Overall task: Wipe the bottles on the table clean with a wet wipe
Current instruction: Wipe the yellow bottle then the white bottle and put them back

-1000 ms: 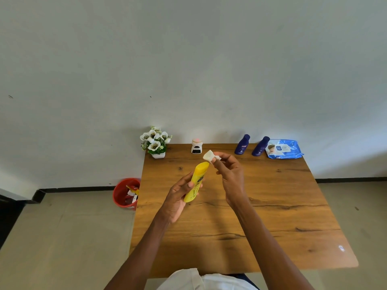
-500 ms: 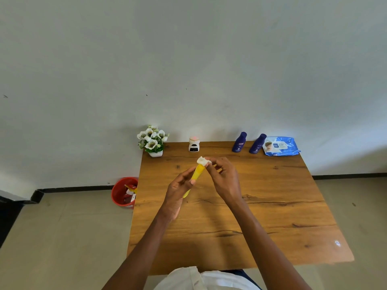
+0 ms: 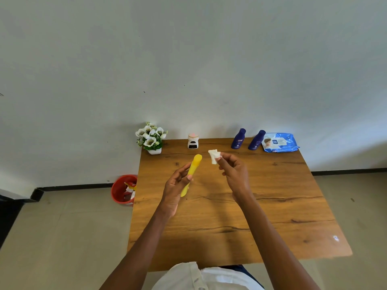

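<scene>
Change: since 0.5 s ago the wipe has come off the yellow bottle's tip, and the 2 hands have drawn apart.
Left hand: the left hand [image 3: 177, 186] grips the yellow bottle [image 3: 192, 172] around its lower half, fingers and thumb curled round it, above the tabletop [image 3: 282, 206].
Yellow bottle: held tilted, its rounded top pointing away from the person and slightly right.
Right hand: the right hand [image 3: 235, 174] pinches a small crumpled white wet wipe [image 3: 214, 156] between thumb and fingertips, just right of the bottle's top and not touching it.
Other bottles: 2 dark blue bottles [image 3: 238, 139] [image 3: 256, 140] stand side by side at the far edge.
Wipe pack: a blue wipe pack [image 3: 279, 142] lies just right of them.
Far edge, left: a small white burner [image 3: 193, 141] and a pot of white flowers [image 3: 151, 139].
Floor: a red bin [image 3: 122, 190] stands left of the tabletop.
</scene>
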A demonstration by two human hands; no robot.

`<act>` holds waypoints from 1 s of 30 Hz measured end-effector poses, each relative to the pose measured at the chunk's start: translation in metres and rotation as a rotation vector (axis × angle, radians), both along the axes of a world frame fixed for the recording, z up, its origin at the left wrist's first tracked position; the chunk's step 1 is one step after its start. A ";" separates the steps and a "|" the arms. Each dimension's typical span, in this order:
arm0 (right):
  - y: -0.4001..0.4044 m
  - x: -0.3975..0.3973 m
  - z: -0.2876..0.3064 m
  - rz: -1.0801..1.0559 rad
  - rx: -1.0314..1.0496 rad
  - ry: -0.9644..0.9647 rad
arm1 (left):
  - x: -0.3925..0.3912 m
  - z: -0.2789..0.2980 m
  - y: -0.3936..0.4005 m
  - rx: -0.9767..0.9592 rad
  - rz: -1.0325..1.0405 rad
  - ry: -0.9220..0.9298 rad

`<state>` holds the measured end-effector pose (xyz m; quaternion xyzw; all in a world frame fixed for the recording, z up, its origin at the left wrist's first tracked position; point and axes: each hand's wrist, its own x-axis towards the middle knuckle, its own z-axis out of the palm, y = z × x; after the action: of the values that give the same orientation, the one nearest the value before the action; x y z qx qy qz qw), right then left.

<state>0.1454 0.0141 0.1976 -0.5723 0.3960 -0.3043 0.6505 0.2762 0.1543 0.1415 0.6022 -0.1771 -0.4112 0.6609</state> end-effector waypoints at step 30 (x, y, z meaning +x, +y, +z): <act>0.008 0.005 -0.024 -0.097 -0.298 0.170 | -0.014 0.005 -0.002 -0.071 -0.056 0.354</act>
<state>0.1507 0.0217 0.1732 -0.6664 0.4271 -0.3411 0.5070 0.2624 0.1526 0.1462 0.4917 -0.0889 -0.5225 0.6909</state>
